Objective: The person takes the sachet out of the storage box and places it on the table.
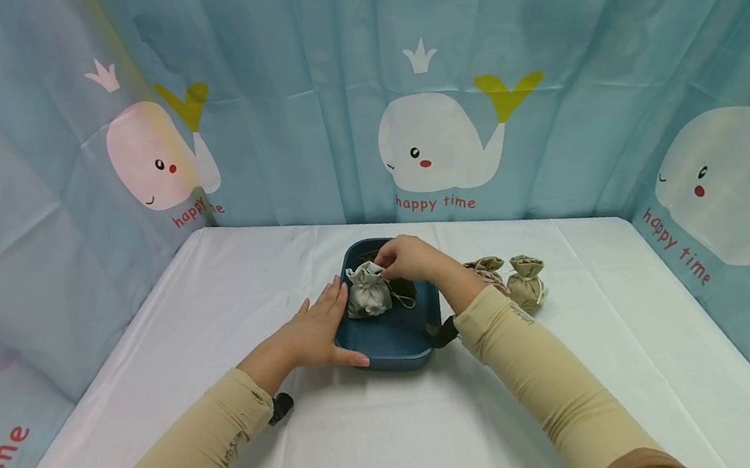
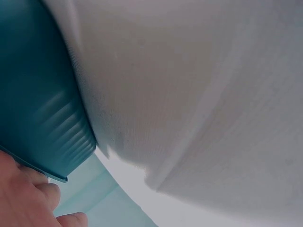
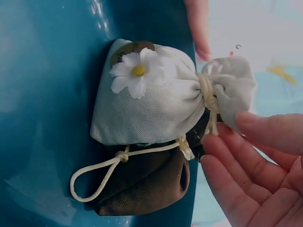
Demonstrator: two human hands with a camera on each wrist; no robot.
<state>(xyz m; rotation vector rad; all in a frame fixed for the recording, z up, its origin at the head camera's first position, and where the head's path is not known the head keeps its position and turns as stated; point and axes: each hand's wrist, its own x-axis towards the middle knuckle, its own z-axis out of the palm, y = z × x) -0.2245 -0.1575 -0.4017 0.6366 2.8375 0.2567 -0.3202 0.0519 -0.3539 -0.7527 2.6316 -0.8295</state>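
Note:
A white drawstring pouch point(image 3: 147, 101) with a white fabric flower sits in the blue bin point(image 1: 396, 342). My right hand point(image 1: 412, 259) reaches over the bin and pinches the pouch's gathered top, thumb on the cloth and fingertips beside the cord. Beside it in the bin lies a dark brown pouch point(image 3: 147, 182) with a looped cream cord. My left hand point(image 1: 316, 329) rests against the bin's left side, fingers spread fairly straight along the rim and thumb at the front corner. In the left wrist view, its fingertips point(image 2: 47, 194) show by the bin's edge.
To the right of the bin, a tan pouch point(image 1: 527, 283) stands on the white tablecloth point(image 1: 374, 440). Another pouch point(image 1: 488, 266) with a pinkish cord is partly hidden behind the right forearm. A blue curtain point(image 1: 275, 121) printed with whales encloses the table's back and sides.

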